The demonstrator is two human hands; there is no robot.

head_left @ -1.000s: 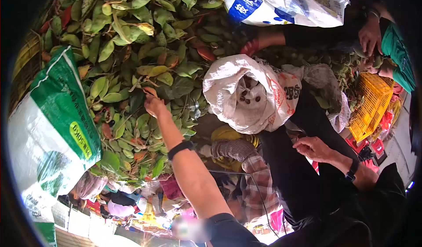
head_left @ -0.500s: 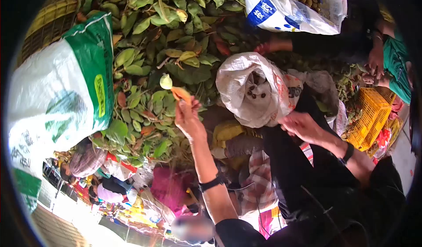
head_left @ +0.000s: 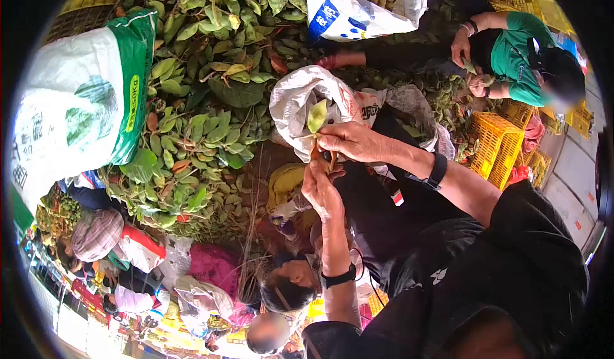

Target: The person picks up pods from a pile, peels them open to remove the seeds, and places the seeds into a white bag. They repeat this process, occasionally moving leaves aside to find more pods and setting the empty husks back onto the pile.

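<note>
Fingers of my left hand (head_left: 324, 186) are closed around an opened brown pod (head_left: 323, 156), with something dark between its halves. Touching the same pod from the other side is my right hand (head_left: 358, 140), its thumb and fingers pinched together. A pale green pod (head_left: 317, 116) stands out just beyond the fingertips. Both hands are over the near edge of an open white sack (head_left: 289, 95), which they partly cover. A broad pile of green pods and leaves (head_left: 211, 129) lies to the left of the sack.
A green-and-white sack (head_left: 137, 71) stands at left. Another white sack (head_left: 416, 1) holds small round things at the top. A co-worker in a green shirt (head_left: 521, 55) sits at upper right, near yellow crates (head_left: 495, 145). More people are at lower left.
My left hand has come back from over the pile to my right hand, and both now meet at the brown pod. The view has shifted, showing more of the co-worker in green.
</note>
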